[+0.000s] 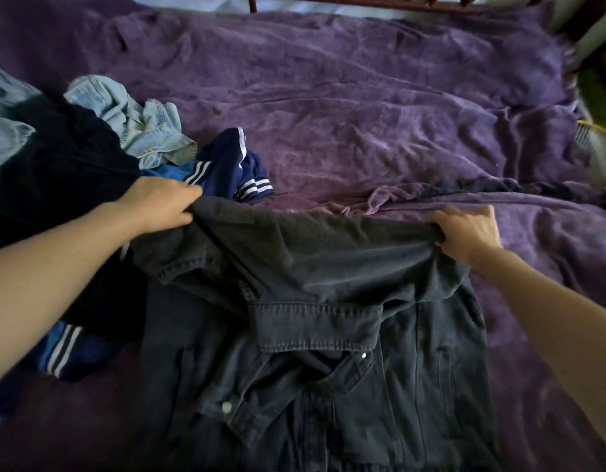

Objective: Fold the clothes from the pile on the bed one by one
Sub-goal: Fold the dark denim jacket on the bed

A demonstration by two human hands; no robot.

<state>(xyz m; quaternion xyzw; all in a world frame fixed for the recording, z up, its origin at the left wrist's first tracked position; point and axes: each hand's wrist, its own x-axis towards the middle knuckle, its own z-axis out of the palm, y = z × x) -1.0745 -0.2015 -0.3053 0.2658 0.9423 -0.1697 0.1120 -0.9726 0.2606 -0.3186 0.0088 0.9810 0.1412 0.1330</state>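
Note:
A dark grey denim jacket [315,335] lies in front of me on the purple bed cover [363,114], its collar and metal buttons facing up. My left hand [158,206] pinches the jacket's far edge at the left. My right hand [465,233] grips the same edge at the right, and the cloth between them is lifted and stretched. The pile of clothes [73,158] sits at the left: a light blue denim shirt [141,124], a black garment [56,165] and a navy piece with white stripes [237,165].
A dark wooden bed frame [363,1] runs along the far edge. The cover is wrinkled, with a raised fold [431,195] just beyond the jacket. A green object and a comb-like thing [591,141] lie at the right edge.

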